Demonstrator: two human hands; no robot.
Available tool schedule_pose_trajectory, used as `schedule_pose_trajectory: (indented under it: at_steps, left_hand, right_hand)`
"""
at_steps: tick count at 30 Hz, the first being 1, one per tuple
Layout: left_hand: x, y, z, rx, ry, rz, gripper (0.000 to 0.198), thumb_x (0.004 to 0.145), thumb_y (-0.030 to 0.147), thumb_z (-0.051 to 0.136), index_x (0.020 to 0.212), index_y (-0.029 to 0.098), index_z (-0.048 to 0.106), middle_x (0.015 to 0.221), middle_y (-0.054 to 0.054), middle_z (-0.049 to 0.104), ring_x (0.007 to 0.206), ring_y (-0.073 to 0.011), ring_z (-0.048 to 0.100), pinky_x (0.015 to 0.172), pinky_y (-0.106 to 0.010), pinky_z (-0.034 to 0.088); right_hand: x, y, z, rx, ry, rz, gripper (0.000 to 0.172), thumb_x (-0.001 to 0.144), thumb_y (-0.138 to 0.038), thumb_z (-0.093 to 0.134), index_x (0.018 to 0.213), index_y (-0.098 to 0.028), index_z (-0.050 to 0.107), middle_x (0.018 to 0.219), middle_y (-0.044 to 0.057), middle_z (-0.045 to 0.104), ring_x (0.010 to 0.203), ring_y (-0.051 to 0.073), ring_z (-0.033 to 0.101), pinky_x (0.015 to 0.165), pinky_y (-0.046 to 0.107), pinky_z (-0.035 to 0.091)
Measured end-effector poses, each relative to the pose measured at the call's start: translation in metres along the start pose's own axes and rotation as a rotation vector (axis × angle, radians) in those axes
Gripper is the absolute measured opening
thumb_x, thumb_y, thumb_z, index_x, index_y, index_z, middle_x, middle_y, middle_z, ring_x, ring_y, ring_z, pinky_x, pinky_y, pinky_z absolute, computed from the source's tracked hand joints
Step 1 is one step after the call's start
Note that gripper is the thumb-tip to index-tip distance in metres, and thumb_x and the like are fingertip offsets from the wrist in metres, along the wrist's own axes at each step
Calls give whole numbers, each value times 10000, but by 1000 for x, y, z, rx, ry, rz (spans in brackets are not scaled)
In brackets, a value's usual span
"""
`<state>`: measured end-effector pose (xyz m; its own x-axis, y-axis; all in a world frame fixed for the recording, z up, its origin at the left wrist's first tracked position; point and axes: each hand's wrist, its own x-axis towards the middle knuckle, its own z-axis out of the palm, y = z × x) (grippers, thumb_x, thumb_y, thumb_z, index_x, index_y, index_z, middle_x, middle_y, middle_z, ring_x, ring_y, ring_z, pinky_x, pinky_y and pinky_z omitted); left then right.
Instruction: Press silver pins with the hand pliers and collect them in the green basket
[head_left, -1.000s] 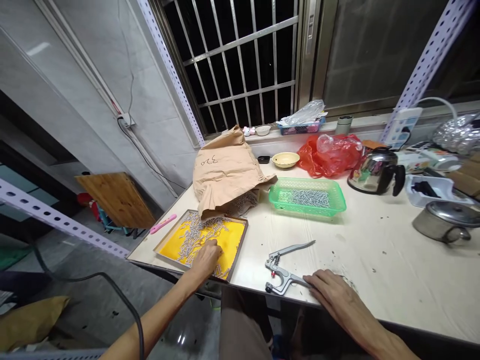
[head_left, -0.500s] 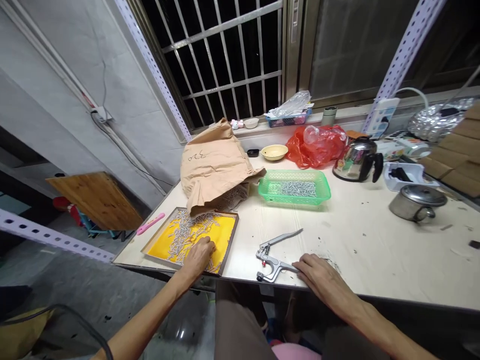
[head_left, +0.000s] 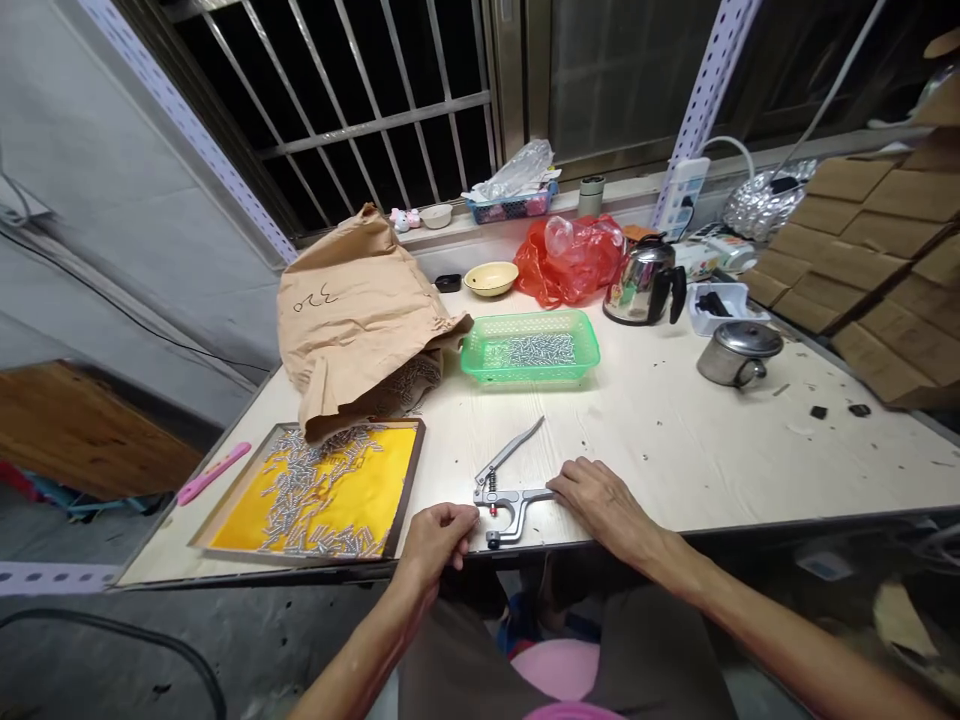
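Note:
Grey metal hand pliers (head_left: 517, 497) with a spring and a red-tipped jaw lie near the table's front edge, their handles spread apart. My right hand (head_left: 600, 505) rests on the table with its fingers closed over the end of the lower handle. Right at the jaw is my left hand (head_left: 439, 540), thumb and forefinger pinched together; what they hold is too small to make out. Left of it, a shallow tray (head_left: 409, 485) with a yellow lining carries many small silver metal pins (head_left: 296, 490), heaped on its left side and along the front.
A brown paper bag (head_left: 352, 310) leans over the tray's back edge, more pins at its mouth. Behind the pliers sits a green basket (head_left: 480, 365) of pins. A pink-handled tool (head_left: 214, 473), kettle (head_left: 641, 285), lidded metal pot (head_left: 739, 355) and cardboard stack (head_left: 877, 240) stand around.
My left hand has left the tray and come right, to the pliers' jaw. The pliers have turned slightly, with my right hand still on the handle. The view has swung right.

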<state>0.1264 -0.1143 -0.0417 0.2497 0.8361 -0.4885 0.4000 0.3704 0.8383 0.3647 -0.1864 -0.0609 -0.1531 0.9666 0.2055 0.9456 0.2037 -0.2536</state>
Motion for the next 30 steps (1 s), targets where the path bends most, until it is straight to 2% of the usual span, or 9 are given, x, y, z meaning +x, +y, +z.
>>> schedule_pose_trajectory:
  at_steps: [4, 10, 15, 20, 23, 25, 27, 30]
  left_hand:
    - [0, 2, 7, 32, -29, -26, 391, 642, 502, 663, 665, 118, 592, 424, 55, 481, 318, -28, 336, 331, -158, 232]
    - [4, 6, 16, 72, -53, -98, 399, 618, 519, 670, 600, 144, 537, 358, 63, 443, 293, -29, 313, 319, -158, 209]
    - [8, 7, 15, 115, -96, -127, 424, 570, 548, 678, 569, 162, 502, 338, 74, 425, 277, -33, 311, 311, -165, 207]
    - [11, 13, 12, 215, -173, -184, 427, 574, 565, 655, 565, 168, 498, 335, 70, 439, 263, -44, 340, 312, -170, 185]
    - [12, 17, 11, 244, -233, -214, 427, 572, 560, 659, 560, 166, 497, 337, 66, 442, 273, -47, 363, 319, -167, 194]
    - [12, 19, 11, 241, -251, -223, 422, 565, 551, 669, 572, 162, 504, 359, 68, 454, 280, -44, 372, 320, -166, 199]
    - [11, 22, 11, 230, -266, -226, 414, 563, 538, 675, 574, 161, 505, 382, 69, 467, 279, -38, 371, 316, -167, 192]
    - [11, 23, 12, 216, -285, -230, 397, 576, 515, 675, 572, 157, 504, 405, 65, 486, 270, -32, 361, 308, -169, 185]
  right_hand:
    - [0, -2, -2, -27, 6, 4, 170, 902, -148, 454, 826, -192, 599, 835, 38, 569, 779, 168, 461, 678, 298, 294]
    - [1, -3, -3, -57, 3, 27, 151, 877, -109, 479, 820, -190, 593, 833, 41, 572, 782, 171, 459, 678, 303, 293]
    - [1, 0, 1, -52, -1, 30, 121, 882, -141, 485, 837, -192, 586, 848, 40, 570, 802, 176, 459, 692, 306, 298]
    - [1, -1, 1, -52, -32, 40, 164, 900, -136, 437, 850, -191, 584, 860, 51, 569, 820, 179, 464, 717, 311, 312]
    - [2, 0, -5, -9, -72, 55, 144, 903, -199, 456, 873, -192, 596, 893, 61, 564, 850, 184, 478, 728, 312, 336]
    - [5, 4, -11, 46, -101, 32, 145, 881, -297, 514, 925, -195, 606, 986, 76, 560, 920, 198, 485, 767, 323, 358]
    - [12, 10, -18, 76, -123, -10, 307, 828, -394, 582, 1057, -190, 588, 1195, 121, 498, 1079, 243, 449, 861, 371, 356]
    - [30, 21, -23, 77, -188, -80, 705, 736, -529, 639, 1303, -165, 432, 1445, 195, 236, 1305, 324, 234, 1000, 476, 253]
